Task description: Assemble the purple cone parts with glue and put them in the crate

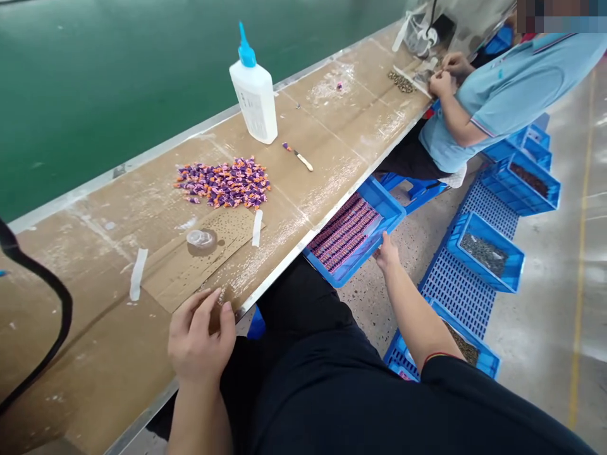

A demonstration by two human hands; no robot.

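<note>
- The blue tray is right of centre, partly under the near edge of the worktable, beside your dark-clothed leg; rows of purple, pink and orange striped strips lie inside it.
- Your right hand is at the tray's right-hand rim, touching it; some fingers are hidden, so I cannot tell whether they are closed on it.
- Your left hand is open with loosely bent fingers, at the near edge of the worktable, just beside the cardboard sheet.
- On that cardboard you have a clear, glossy blob; white tape strips lie at its left and right ends.
- Just beyond it, before you, spreads a heap of small purple, orange and pink pieces.
- Farther right stands your white squeeze bottle with its blue nozzle, upright; near it lies a pale-handled tool, with a small purple-orange piece at its far end.
- At far right, a co-worker in a light-blue polo shirt works with both hands near a pile of brownish beads.
- To your right, blue bins sit on a slatted blue pallet.
</note>
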